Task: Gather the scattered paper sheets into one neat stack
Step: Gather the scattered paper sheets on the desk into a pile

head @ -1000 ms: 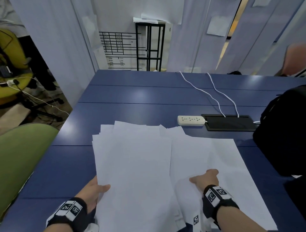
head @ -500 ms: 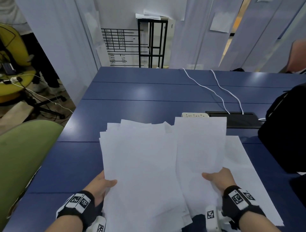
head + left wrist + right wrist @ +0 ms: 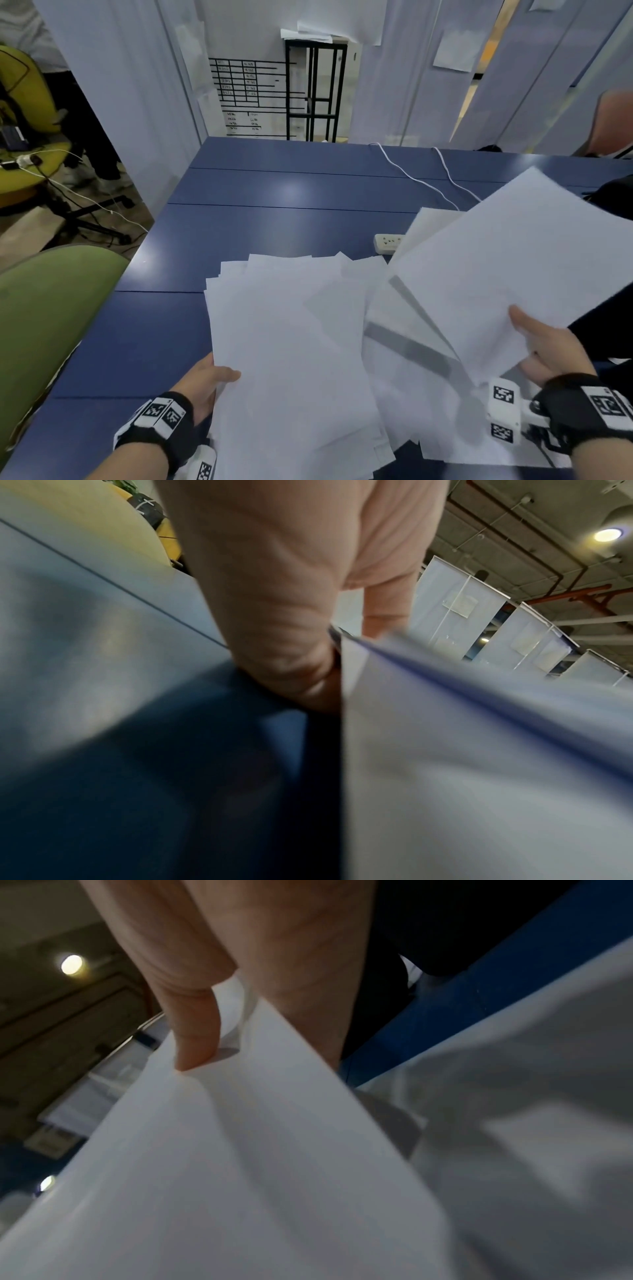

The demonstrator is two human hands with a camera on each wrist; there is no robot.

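Note:
A loose pile of white paper sheets (image 3: pixel 291 342) lies on the blue table (image 3: pixel 274 192), its edges uneven. My left hand (image 3: pixel 209 380) grips the pile's near left edge, thumb on top; the left wrist view shows the fingers (image 3: pixel 308 674) curled against the paper edge (image 3: pixel 445 750). My right hand (image 3: pixel 548 349) pinches a lifted sheet (image 3: pixel 507 267) by its near right corner, tilted up over the table's right side. In the right wrist view the thumb (image 3: pixel 195 1037) presses on that sheet (image 3: pixel 240 1150). More sheets (image 3: pixel 421 394) lie under it.
A white power strip (image 3: pixel 387 242) with two white cables (image 3: pixel 414 180) sits behind the papers. A black bag (image 3: pixel 616 198) is at the right edge. A green chair (image 3: pixel 48 308) stands left of the table, with white partition panels (image 3: pixel 394 85) beyond.
My right hand has lifted a sheet off the right side and swung it up and to the right. The left hand has kept its hold on the pile's left edge.

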